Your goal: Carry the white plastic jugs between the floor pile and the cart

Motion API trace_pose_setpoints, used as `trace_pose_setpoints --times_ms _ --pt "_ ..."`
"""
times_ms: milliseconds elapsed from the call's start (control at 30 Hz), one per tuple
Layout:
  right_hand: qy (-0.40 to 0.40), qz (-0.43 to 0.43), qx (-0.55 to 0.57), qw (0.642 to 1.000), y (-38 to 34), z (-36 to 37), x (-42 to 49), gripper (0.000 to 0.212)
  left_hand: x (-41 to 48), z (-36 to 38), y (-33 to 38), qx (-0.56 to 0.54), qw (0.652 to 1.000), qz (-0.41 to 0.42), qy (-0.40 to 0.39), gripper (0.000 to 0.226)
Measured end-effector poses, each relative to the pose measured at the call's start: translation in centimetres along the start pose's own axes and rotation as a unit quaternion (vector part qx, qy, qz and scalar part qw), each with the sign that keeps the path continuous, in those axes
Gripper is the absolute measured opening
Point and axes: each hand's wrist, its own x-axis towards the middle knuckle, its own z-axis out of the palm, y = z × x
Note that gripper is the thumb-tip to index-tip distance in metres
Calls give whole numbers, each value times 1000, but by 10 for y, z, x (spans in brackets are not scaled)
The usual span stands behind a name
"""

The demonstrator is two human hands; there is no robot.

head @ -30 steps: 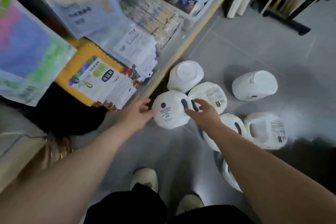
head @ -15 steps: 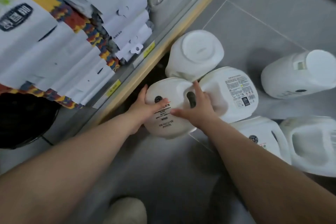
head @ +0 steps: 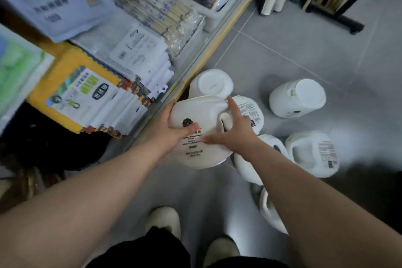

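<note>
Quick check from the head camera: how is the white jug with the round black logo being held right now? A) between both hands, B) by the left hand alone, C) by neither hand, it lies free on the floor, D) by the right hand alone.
A: the left hand wraps the jug's left side with its thumb across the label, while the right hand presses on the jug's right side by the handle.

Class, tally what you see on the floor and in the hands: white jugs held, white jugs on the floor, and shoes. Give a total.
White jug held by left hand and right hand: 1
White jugs on the floor: 6
Shoes: 2
Total: 9
</note>
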Motion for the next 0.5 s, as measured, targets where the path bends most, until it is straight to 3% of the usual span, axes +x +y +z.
trace_pose_setpoints --times_ms 267,500 --pt "18 -19 4 1000 -151 -113 -189 129 -180 -49 188 34 997 59 -26 102" --pt "27 -71 24 997 -238 -167 -303 133 -291 -88 288 66 987 144 -7 97"
